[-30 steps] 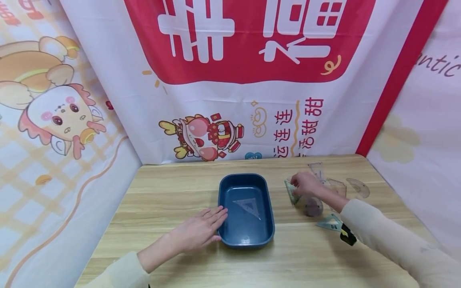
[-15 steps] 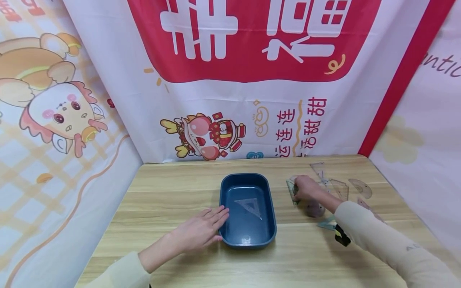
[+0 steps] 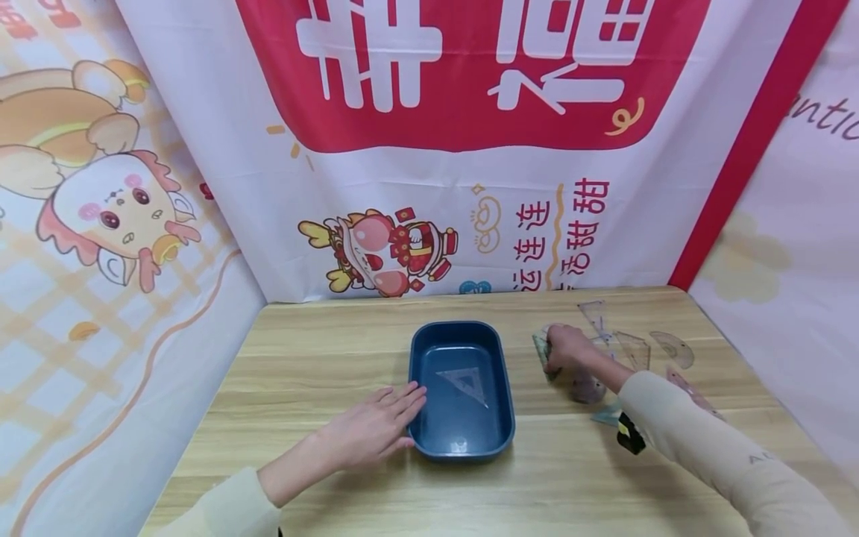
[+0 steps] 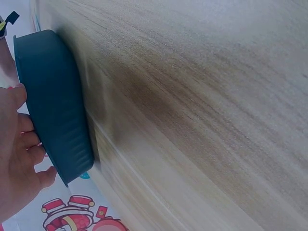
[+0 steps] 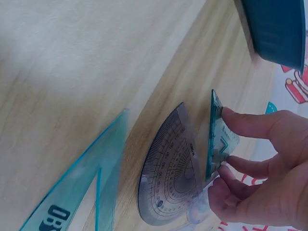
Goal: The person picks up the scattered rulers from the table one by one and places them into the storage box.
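My left hand point(image 3: 372, 425) lies along the left side of a dark blue tray point(image 3: 463, 444), its straight fingers over the rim. A clear set square point(image 3: 448, 374) is on the tray's floor. To the right, my right hand point(image 3: 570, 350) pinches a small green set square point(image 5: 219, 139) between thumb and fingers. The right wrist view shows the thumb at its upper end and fingertips at its lower end. Just beside it lies a grey half-round protractor point(image 5: 168, 173). A light blue set square point(image 5: 77, 183) is nearer, partly under my right forearm in the head view.
Behind my right hand are clear set squares point(image 3: 593, 316) and another protractor point(image 3: 673, 348). A pinkish set square point(image 3: 694, 391) lies near the table's right side. Printed cloth point(image 3: 416, 171) hangs along the table's back edge.
My right fingers have drawn in on the green set square, and my right forearm has shifted slightly left. My left hand and the tray stay in place.
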Motion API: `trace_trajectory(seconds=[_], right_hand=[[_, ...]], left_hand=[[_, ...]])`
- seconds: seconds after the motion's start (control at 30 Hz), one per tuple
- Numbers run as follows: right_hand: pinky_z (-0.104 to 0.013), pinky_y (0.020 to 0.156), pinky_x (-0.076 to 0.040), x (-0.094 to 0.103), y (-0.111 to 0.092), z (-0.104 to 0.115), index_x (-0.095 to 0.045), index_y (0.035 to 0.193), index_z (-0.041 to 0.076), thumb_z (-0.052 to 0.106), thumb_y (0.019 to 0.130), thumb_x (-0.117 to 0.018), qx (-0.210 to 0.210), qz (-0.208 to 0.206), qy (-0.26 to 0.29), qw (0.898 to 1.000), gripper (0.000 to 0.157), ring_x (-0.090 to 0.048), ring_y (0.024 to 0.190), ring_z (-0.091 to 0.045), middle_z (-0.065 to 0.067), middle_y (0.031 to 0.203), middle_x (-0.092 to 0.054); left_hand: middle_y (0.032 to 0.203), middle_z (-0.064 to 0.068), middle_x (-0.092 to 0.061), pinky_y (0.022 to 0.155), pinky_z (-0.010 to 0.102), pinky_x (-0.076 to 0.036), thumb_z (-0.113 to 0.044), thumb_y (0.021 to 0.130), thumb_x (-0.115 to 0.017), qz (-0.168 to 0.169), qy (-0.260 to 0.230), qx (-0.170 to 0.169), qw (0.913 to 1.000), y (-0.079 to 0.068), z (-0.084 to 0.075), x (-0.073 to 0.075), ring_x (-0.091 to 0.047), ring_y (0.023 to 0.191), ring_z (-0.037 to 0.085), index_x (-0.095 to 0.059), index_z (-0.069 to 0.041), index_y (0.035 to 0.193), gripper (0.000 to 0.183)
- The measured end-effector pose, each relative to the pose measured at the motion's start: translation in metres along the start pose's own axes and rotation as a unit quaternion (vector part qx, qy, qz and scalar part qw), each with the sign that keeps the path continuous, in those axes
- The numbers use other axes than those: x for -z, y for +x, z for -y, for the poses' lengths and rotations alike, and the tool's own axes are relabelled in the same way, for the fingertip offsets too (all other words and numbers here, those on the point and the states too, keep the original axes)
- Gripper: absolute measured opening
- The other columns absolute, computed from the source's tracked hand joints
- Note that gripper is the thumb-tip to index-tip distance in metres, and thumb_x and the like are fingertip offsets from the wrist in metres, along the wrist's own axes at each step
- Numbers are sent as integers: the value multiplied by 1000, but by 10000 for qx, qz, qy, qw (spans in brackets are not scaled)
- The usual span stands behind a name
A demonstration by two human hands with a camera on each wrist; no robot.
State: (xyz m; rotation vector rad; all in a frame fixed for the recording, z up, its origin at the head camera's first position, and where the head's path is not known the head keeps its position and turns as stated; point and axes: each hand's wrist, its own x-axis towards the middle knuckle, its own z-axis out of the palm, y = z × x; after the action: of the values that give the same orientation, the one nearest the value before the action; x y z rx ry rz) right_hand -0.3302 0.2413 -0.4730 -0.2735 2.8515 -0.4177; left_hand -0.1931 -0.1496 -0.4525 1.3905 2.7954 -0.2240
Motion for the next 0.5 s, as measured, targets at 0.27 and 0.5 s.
trace_trajectory(seconds=[0.27,0.5], right_hand=[[-58,93,-35,3,6,-1,-64,80,5,22,60,-82,33,137,-136,9998,32,-53,73,-22,-4,77,-60],[-46,82,-40,6,7,2,-65,91,3,26,61,-82,29,304,-238,9993,41,-51,80,-25,-8,85,-59]], left_hand=[[153,7,-27,109,48,-32,-49,98,-33,-21,-34,-39,10000,0,0,1,-21,142,24,-30,-8,146,63],[153,7,-28,109,48,-32,-48,98,-34,38,16,-24,10000,0,1,1,-21,142,24,-30,-7,146,63]])
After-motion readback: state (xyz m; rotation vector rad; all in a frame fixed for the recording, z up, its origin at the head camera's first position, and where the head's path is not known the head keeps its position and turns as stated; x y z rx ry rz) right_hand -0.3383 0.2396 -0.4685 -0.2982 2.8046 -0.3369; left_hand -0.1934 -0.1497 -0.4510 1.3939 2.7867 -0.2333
